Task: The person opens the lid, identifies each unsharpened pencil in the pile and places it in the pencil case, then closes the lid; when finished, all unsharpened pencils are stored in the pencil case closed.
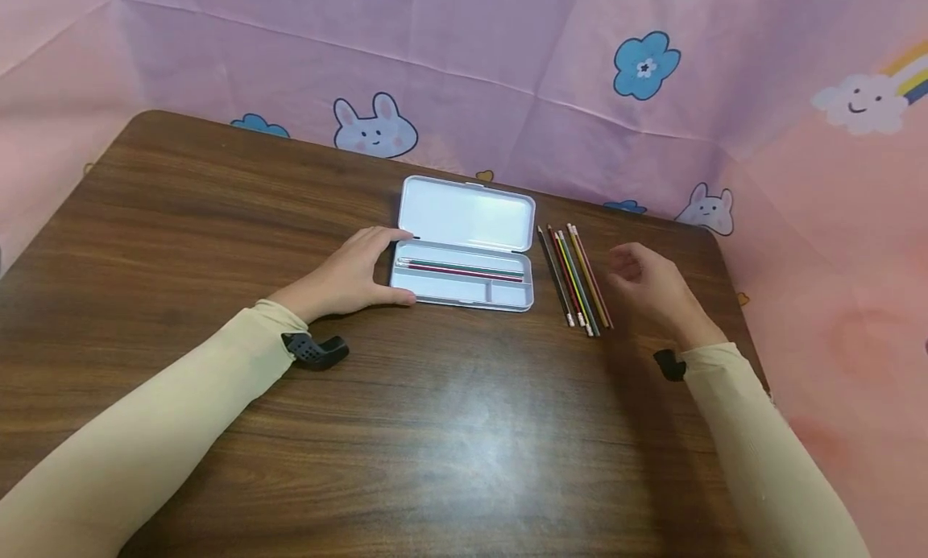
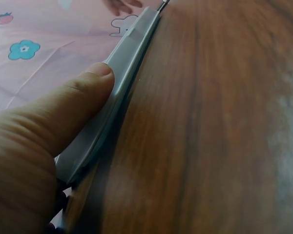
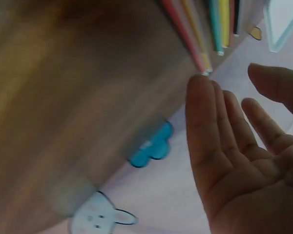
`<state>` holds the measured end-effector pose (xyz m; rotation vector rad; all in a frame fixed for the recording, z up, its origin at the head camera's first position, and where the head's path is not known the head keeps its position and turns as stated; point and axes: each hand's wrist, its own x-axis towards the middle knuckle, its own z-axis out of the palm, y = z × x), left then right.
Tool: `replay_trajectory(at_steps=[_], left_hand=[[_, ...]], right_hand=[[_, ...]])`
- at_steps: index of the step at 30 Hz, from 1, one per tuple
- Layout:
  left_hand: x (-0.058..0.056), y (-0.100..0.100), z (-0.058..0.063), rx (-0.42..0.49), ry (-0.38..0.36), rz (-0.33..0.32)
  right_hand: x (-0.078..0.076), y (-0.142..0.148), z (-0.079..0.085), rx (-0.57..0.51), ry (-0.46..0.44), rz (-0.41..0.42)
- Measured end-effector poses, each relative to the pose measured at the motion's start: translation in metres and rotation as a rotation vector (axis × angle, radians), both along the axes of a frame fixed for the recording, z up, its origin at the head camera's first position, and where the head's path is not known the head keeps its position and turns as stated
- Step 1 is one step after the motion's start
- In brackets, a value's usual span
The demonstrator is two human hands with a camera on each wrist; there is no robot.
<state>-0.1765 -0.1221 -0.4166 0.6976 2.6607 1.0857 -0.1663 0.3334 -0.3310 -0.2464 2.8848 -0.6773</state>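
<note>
Where the pencil case lies, head view: lid open, left end gripped by left hand, thumb at near edge, finger at hinge.
Loose pencils, head view: on table between case and right hand, which hovers unclasped just beside.
Thumb, left wrist view: pressed on case's near wall.
Fingers, right wrist view: relaxed, nearly straight.

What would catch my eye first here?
Probably the open white pencil case toward the far side of the brown table, with two pencils lying inside and the left fingers around its left end. Just right of it lie several loose pencils, the right fingers beyond them, holding nothing. Behind the table hangs a pink-and-lilac cloth printed with cartoon rabbits and blue flowers.
</note>
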Motion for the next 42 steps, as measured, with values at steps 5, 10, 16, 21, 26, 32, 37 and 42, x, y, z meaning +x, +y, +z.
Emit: replay_trajectory(at_steps=[5, 10, 16, 21, 26, 32, 37, 42], left_hand=[[0.000, -0.002, -0.002, 0.000, -0.004, 0.001], [0.001, -0.002, -0.001, 0.005, -0.012, 0.000], [0.001, -0.002, -0.002, 0.013, -0.016, 0.000], [0.001, -0.002, -0.002, 0.015, -0.008, 0.000], [0.002, -0.002, -0.002, 0.012, -0.005, 0.004], [0.002, -0.001, -0.001, 0.013, -0.011, 0.007], [0.002, -0.001, 0.000, 0.011, -0.013, 0.008], [0.002, -0.001, 0.000, 0.012, -0.010, 0.006]], right_hand=[[0.005, 0.005, -0.016, -0.018, -0.111, -0.050], [0.007, 0.003, -0.026, -0.050, -0.174, -0.087], [0.005, 0.001, -0.030, -0.006, -0.168, -0.089], [0.004, -0.001, -0.030, 0.010, -0.159, -0.086], [0.004, -0.003, -0.029, 0.030, -0.146, -0.079], [0.003, -0.006, -0.030, 0.037, -0.143, -0.091], [0.002, -0.006, -0.031, 0.036, -0.135, -0.093], [0.000, -0.006, -0.031, 0.061, -0.123, -0.086]])
